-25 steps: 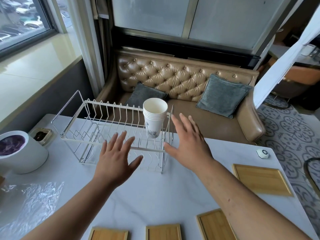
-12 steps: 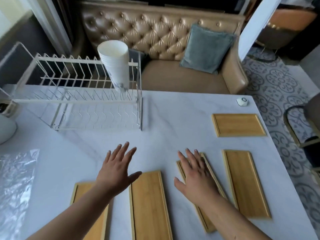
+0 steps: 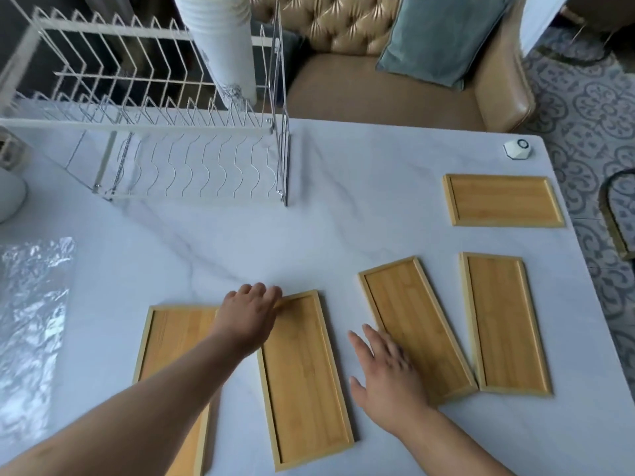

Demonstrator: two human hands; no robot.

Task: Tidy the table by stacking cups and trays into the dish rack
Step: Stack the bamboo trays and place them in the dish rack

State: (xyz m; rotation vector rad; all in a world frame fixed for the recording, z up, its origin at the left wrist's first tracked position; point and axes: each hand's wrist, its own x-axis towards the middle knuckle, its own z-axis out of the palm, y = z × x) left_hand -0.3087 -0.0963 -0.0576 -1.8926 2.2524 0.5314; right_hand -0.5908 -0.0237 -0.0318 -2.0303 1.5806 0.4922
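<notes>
Several flat bamboo trays lie on the white marble table (image 3: 343, 218). My left hand (image 3: 247, 317) reaches over the leftmost tray (image 3: 171, 338), and its fingers curl over the far left corner of the second tray (image 3: 302, 372). My right hand (image 3: 385, 372) lies with straight fingers on the near left edge of the slanted third tray (image 3: 412, 324). A fourth tray (image 3: 501, 321) lies to its right and a fifth tray (image 3: 501, 201) farther back. The white wire dish rack (image 3: 137, 127) stands at the back left, with a stack of white paper cups (image 3: 223, 46) upright at its right end.
A sheet of clear plastic wrap (image 3: 31, 304) lies at the left. A white round container (image 3: 10, 194) stands left of the rack. A small white device (image 3: 517, 149) sits at the far right corner. Behind the table is a tan sofa (image 3: 378, 94) with a grey cushion (image 3: 443, 39).
Both hands have drawn back from the rack to the trays near me. The left hand's fingers have curled over the second tray's far end; the right slid beside the third tray.
</notes>
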